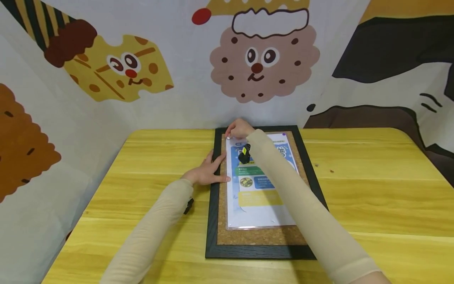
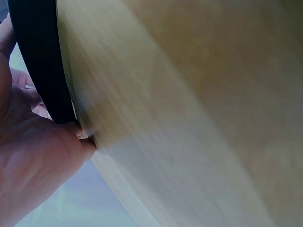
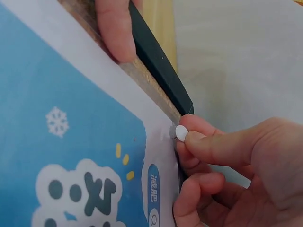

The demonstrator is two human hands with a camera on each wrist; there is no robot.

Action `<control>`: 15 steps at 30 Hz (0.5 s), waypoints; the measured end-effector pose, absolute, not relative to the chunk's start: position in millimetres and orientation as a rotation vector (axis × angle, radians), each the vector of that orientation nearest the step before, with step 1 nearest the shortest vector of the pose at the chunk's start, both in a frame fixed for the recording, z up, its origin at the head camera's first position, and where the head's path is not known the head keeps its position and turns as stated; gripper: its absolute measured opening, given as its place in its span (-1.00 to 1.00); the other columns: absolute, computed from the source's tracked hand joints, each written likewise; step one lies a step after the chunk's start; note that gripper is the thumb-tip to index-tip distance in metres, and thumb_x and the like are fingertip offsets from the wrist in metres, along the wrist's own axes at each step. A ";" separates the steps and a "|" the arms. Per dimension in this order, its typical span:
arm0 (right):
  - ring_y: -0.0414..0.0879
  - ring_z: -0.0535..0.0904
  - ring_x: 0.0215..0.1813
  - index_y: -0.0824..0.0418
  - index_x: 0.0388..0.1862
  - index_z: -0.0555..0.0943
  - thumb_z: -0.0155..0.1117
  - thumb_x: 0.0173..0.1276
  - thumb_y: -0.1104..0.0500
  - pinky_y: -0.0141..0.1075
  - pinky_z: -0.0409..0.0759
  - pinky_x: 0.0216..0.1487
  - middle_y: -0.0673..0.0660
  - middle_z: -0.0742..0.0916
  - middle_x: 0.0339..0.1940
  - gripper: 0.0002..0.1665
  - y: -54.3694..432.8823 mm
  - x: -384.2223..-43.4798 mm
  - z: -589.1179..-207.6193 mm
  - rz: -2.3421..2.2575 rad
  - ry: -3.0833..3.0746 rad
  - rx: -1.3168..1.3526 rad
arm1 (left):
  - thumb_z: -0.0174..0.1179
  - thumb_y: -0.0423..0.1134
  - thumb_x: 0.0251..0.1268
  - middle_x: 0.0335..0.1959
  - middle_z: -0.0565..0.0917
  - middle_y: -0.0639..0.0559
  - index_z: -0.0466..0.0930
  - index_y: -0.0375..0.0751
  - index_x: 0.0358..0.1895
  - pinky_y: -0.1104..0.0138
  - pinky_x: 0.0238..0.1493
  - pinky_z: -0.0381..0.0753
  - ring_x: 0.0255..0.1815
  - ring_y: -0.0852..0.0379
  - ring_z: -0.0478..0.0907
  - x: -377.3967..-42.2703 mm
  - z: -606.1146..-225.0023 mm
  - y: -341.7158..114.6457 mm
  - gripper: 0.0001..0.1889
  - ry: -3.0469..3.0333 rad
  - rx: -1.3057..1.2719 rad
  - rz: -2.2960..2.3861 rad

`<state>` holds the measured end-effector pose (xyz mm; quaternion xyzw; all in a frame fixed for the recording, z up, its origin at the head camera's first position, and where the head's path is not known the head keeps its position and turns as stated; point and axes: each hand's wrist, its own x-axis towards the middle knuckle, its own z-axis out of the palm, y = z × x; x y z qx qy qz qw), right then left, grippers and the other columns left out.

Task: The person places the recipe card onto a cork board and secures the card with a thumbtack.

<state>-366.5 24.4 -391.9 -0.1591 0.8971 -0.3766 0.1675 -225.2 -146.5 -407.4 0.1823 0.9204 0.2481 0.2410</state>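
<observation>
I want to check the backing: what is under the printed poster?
Cork board shows past the edges of the printed poster, inside a black frame on a wooden table. The area directly beneath the poster is covered and cannot be seen.

**Beige sleeves and small black wrist units beside two bare hands**

Both forearms wear plain beige, close-fitting sleeves. The left sleeve point(image 1: 152, 228) ends just behind the left hand point(image 1: 206, 171), with soft wrinkles along the fabric. The right sleeve point(image 1: 298, 189) looks smoother; it stops at the wrist behind the right hand point(image 1: 241, 129), and its far end, well back from that hand, shows a hemmed band. Beside the right wrist is a compact black unit point(image 1: 244, 159) with a bright yellow-green patch point(image 1: 244, 150). Another black unit point(image 1: 189, 206) shows behind the left hand, partly hidden by its sleeve.
</observation>
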 end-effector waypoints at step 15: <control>-0.09 0.48 -0.30 0.35 -0.21 0.71 0.23 0.33 0.31 -0.36 0.47 -0.33 0.20 0.70 -0.18 -0.84 15.6 -360.2 -390.1 -0.937 2.666 -0.472 | 0.14 0.11 0.36 0.49 -0.50 -0.38 -0.32 -0.07 0.57 -0.19 0.37 -0.05 0.49 -0.37 -0.35 -226.2 -406.5 -147.5 -0.04 2.515 0.534 0.649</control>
